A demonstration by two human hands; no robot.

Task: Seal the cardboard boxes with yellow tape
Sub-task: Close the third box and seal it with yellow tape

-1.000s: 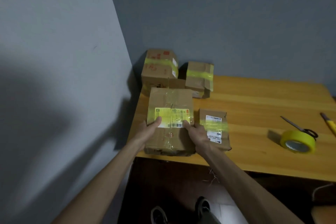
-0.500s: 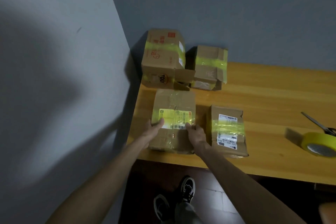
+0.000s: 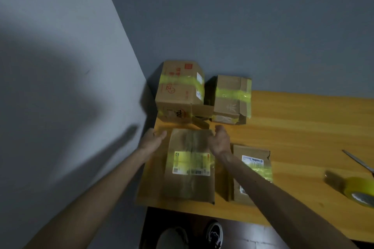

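A flat cardboard box (image 3: 190, 186) with a white label under a band of yellow tape lies at the table's front left corner. My left hand (image 3: 153, 138) hovers by its far left corner with the fingers spread and holds nothing. My right hand (image 3: 220, 141) is at the far right corner, fingers loosely curled, and nothing is gripped in it. A smaller taped box (image 3: 256, 159) lies just right of my right forearm. The yellow tape roll (image 3: 358, 190) sits near the right edge of the view.
Two taped boxes stand in the back corner: a tall one (image 3: 178, 95) and a lower one (image 3: 230, 97). Scissors (image 3: 358, 160) lie behind the tape roll. The wooden table (image 3: 303, 127) meets grey walls at the left and back. My shoes (image 3: 214, 234) show below the front edge.
Both hands have left the near part of the flat box and moved forward to its far corners. The camera has tilted, so the boxes sit lower in view.
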